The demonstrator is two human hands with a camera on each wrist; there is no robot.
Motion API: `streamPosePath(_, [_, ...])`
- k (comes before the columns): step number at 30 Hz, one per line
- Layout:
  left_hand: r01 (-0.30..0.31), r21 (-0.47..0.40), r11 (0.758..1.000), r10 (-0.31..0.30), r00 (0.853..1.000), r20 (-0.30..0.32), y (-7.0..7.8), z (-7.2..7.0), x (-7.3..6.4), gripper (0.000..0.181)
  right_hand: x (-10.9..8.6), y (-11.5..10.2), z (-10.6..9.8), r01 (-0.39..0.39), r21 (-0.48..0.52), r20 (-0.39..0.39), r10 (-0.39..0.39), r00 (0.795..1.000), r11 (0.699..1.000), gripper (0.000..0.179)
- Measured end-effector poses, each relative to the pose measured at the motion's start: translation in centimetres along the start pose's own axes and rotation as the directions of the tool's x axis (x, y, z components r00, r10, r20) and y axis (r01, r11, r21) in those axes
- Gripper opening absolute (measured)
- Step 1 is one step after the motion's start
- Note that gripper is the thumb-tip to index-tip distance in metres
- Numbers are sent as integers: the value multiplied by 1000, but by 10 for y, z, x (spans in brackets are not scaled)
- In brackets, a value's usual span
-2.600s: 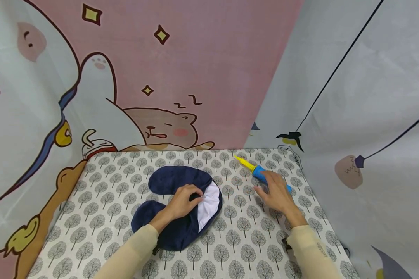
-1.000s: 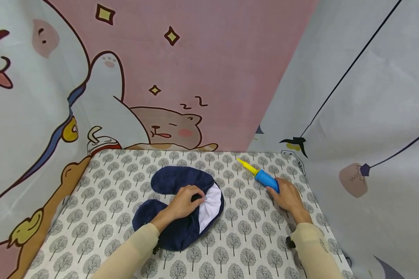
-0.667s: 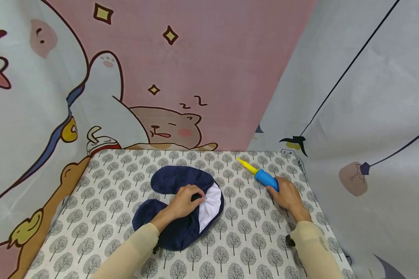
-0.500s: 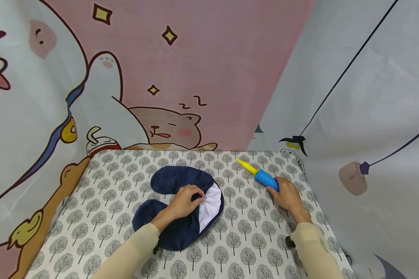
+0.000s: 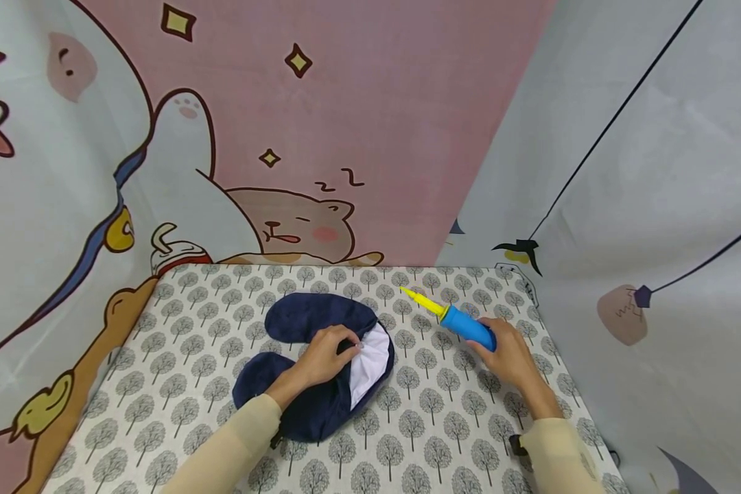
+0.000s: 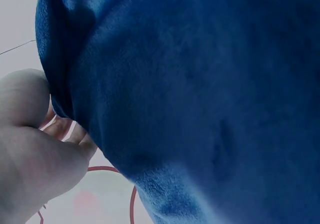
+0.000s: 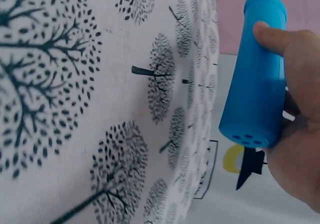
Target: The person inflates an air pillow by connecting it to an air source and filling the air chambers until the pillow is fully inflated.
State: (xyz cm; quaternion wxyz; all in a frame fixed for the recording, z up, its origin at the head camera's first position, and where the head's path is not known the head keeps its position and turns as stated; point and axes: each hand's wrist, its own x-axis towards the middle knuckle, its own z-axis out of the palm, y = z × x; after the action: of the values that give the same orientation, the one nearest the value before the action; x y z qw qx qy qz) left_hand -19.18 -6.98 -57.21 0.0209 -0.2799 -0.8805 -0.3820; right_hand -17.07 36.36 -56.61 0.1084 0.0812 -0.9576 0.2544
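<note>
A navy plush U-shaped neck pillow point(image 5: 321, 317) lies on the cloth, its curved end to the right, where a white inner lining point(image 5: 373, 357) shows. My left hand point(image 5: 324, 357) reaches across it and pinches a small pale bit at the lining's edge between thumb and fingers. In the left wrist view the blue plush point(image 6: 200, 83) hides those fingertips. My right hand point(image 5: 512, 353) grips the rear of a blue hand air pump point(image 5: 467, 328), whose yellow nozzle point(image 5: 425, 302) points up and left towards the back. In the right wrist view my thumb lies along its barrel point(image 7: 257, 73).
A white cloth with grey trees point(image 5: 407, 432) covers the table. Behind it hangs a pink cartoon curtain point(image 5: 370, 137), and a pale one point(image 5: 667, 171) closes the right side. A small black object point(image 5: 517, 444) lies by the right sleeve.
My right hand has gone from hovering over the air pump to gripping its rear. In the last half second the pump shifted left, nozzle first. My left hand stays at the pillow's lining.
</note>
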Motion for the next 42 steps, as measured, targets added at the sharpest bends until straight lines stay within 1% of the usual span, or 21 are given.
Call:
streamPosePath(6, [4, -2, 1000, -4, 1000, -13, 0, -2, 2, 8, -15, -13, -11, 84, 23, 22, -84, 996, 996, 62])
streamPosePath(10, [2, 4, 1000, -2, 1000, -16, 0, -3, 2, 9, -20, -22, -18, 120, 36, 61, -122, 991, 992, 60])
streamPosePath(15, [-20, 0, 1000, 20, 1000, -19, 0, -5, 2, 9, -21, -36, -23, 166, 30, 122, -169, 978, 986, 58])
streamPosePath(21, [-31, 1, 1000, 31, 999, -22, -1, -7, 2, 10, -19, -52, -24, 227, -10, 134, -223, 966, 974, 55])
streamPosePath(27, [-28, 4, 1000, 28, 999, -15, 0, -7, 3, 11, -18, -57, -23, 250, -28, 135, -244, 960, 968, 55])
streamPosePath(37, [-9, 5, 1000, 9, 1000, -9, 2, -7, 4, 11, -18, -58, -21, 228, -46, 163, -218, 962, 973, 56])
streamPosePath(42, [-14, 11, 1000, 14, 1000, -8, 2, -7, 4, 12, -18, -60, -23, 241, -59, 162, -228, 960, 969, 57])
